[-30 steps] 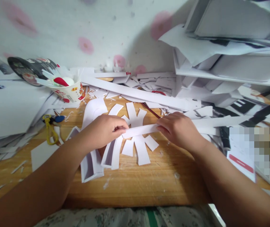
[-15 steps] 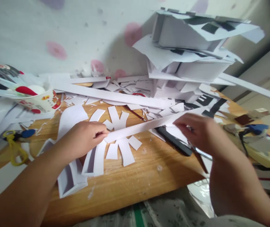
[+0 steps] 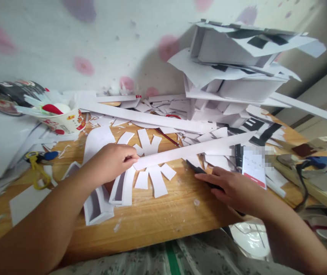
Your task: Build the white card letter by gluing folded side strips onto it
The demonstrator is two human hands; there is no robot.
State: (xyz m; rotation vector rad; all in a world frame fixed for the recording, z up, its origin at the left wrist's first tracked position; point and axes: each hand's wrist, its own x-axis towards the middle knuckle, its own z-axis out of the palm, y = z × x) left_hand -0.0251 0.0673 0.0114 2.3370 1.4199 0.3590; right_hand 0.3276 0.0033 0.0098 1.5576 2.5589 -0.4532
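A long white strip of paper or thin foam board [image 3: 180, 151] slants across the table, its near end pinched in my left hand [image 3: 117, 160]. Its far end lies free at the right. Fingers of my right hand [image 3: 232, 187] are closed over a slim black utility knife [image 3: 195, 167], whose front end points to the upper left; the hand covers much of it. Beneath and around the strip are short white cut pieces [image 3: 157, 183], spread out like a fan. Curved white channel-shaped pieces [image 3: 99, 208] stand beside my left forearm.
A layered white model [image 3: 238, 76] rises at the back right. A paper cup [image 3: 63, 124] with utensils and yellow-handled scissors [image 3: 39, 172] are at the left. A phone [image 3: 253, 168] lies right of the strip. Scraps cover the back; the table's front edge [image 3: 152, 248] is near me.
My right hand has let go of the strip's far end, moved down toward me and closed on the black knife, which has shifted. My left hand keeps its pinch. The view has shifted slightly left.
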